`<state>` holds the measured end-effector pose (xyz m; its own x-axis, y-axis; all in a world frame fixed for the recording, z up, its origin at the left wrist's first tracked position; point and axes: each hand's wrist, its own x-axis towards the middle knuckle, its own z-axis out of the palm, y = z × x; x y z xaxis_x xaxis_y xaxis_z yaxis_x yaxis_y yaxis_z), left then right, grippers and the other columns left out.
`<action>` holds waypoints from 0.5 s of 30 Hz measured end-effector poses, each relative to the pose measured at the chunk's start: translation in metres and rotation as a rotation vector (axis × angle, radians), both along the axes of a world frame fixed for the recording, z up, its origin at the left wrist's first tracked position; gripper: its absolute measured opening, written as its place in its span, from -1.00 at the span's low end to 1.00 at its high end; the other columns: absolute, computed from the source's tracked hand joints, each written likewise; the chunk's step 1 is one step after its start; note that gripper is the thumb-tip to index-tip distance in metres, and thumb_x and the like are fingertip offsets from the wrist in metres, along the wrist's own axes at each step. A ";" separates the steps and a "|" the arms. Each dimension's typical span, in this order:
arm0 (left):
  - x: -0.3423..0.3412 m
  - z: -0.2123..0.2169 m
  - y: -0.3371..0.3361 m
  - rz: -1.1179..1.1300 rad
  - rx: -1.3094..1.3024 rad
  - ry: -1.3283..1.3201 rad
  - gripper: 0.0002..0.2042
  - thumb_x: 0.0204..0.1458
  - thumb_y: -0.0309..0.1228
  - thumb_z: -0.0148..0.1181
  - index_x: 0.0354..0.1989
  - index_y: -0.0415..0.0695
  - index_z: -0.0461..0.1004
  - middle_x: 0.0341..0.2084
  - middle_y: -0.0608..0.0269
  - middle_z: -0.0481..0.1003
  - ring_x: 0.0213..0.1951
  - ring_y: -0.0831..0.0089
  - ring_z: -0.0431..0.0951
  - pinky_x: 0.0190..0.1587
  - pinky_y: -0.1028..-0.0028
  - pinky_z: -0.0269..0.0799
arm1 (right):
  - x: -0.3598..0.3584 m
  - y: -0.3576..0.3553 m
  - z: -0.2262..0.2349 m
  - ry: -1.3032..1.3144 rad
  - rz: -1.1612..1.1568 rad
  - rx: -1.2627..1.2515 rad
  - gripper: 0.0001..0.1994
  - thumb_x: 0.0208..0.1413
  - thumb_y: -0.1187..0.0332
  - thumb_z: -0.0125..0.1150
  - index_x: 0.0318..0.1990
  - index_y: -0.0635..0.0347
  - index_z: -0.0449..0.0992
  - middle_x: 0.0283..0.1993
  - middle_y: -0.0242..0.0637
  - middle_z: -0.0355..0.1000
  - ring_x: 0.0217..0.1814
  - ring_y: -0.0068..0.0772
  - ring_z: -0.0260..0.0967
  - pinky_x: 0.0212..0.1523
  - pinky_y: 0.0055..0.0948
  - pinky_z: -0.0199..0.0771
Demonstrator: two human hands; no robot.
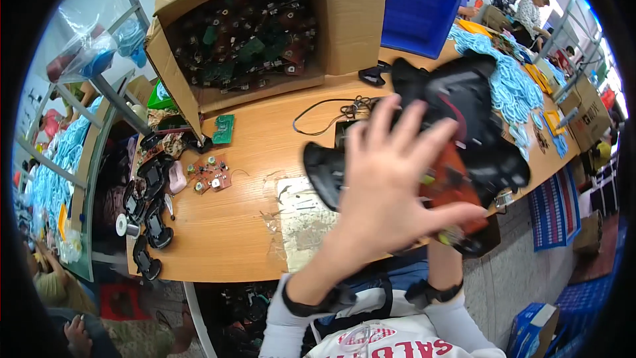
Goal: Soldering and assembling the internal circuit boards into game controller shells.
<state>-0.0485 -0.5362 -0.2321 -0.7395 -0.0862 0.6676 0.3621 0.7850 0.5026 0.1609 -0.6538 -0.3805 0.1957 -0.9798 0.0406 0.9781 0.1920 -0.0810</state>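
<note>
My left hand (387, 182) is raised over the right half of the desk, its fingers spread and somewhat blurred, apparently gripping nothing. Behind and beside it are several black game controller shells (467, 109), piled up and partly hidden. A red circuit board (460, 189) with small parts lies at an angle right by my left thumb. Another black controller shell (323, 171) shows just left of that hand. Of my right arm I see the forearm with a black wristband (434, 292); the right hand itself is covered by my left hand and the board.
An open cardboard box (354, 26) full of circuit boards stands at the back, beside a blue bin (414, 16). On the desk lie a cable (315, 122), a green board (224, 129), a red board (211, 174), controller shells (156, 225) and a solder spool (126, 225). People work beyond.
</note>
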 end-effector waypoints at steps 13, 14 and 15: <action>-0.141 0.064 0.188 -0.494 -0.251 -0.427 -0.23 -0.42 0.10 0.35 0.04 -0.03 0.37 0.03 -0.02 0.30 0.11 0.01 0.20 0.06 0.11 0.05 | -0.440 0.158 0.067 0.297 -0.845 -0.046 -0.46 0.16 -0.13 -0.23 0.16 0.00 0.20 0.09 -0.42 0.26 0.05 -0.47 0.24 0.00 -0.43 0.33; -0.153 0.085 0.205 -0.521 -0.454 -0.568 -0.22 -0.39 0.07 0.36 0.08 -0.03 0.32 0.02 0.01 0.30 0.05 0.05 0.26 0.01 0.13 0.15 | -0.465 0.180 0.074 0.285 -0.914 -0.058 -0.46 0.16 -0.12 -0.23 0.16 0.00 0.20 0.09 -0.42 0.26 0.05 -0.47 0.24 0.00 -0.43 0.33; -0.159 0.043 0.218 -0.614 -0.108 -0.272 -0.23 -0.47 0.09 0.37 0.02 0.00 0.38 0.10 -0.05 0.22 0.19 -0.12 0.02 0.10 -0.04 -0.11 | -0.486 0.197 0.086 0.280 -0.967 -0.090 -0.46 0.16 -0.12 -0.23 0.16 0.01 0.20 0.09 -0.42 0.26 0.05 -0.47 0.24 0.00 -0.42 0.33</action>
